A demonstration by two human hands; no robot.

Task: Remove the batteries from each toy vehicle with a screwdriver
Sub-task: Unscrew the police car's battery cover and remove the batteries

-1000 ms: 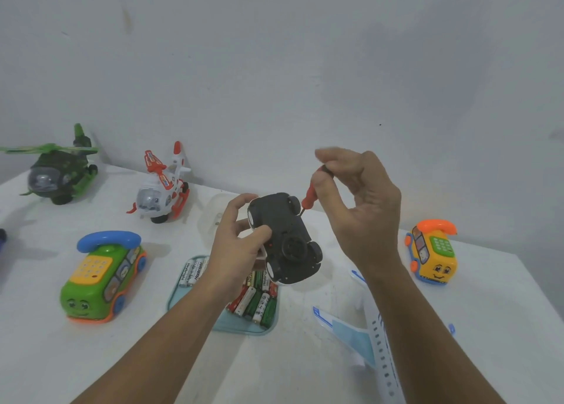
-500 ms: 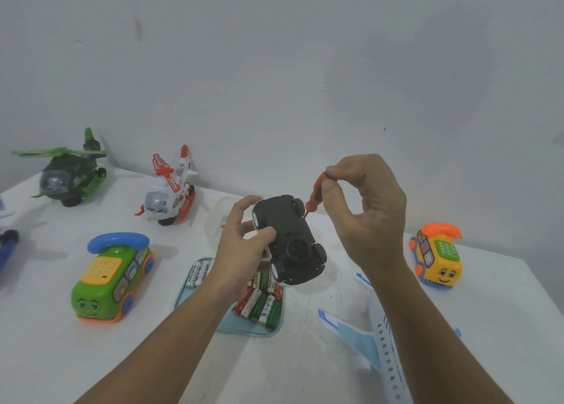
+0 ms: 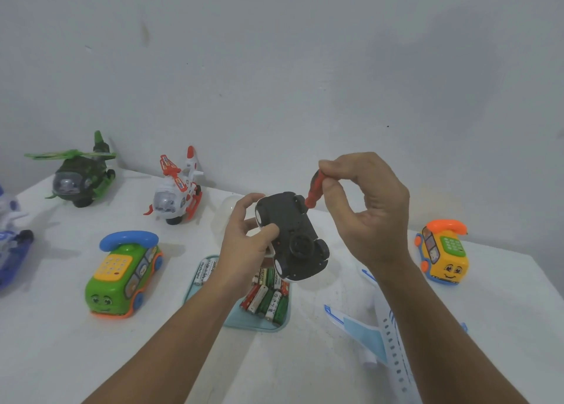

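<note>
**Little changed around the toy car (image 3: pixel 290 236)**

The left hand (image 3: pixel 247 245) kept gripping it, black underside up, above the table (image 3: pixel 61 342). The right hand (image 3: pixel 372 214) still pinched the red screwdriver (image 3: pixel 314 190) at its 1 o'clock corner. At 6 o'clock lay a tray (image 3: pixel 259 326) of batteries (image 3: pixel 268 297), and at 3 a yellow phone toy (image 3: pixel 442 260).

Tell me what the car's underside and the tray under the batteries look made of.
The car has a black underside that looks like matte moulded plastic, no glare. The tray is probably plastic too: pale blue, smooth, rounded raised rim; silicone is possible.
</note>
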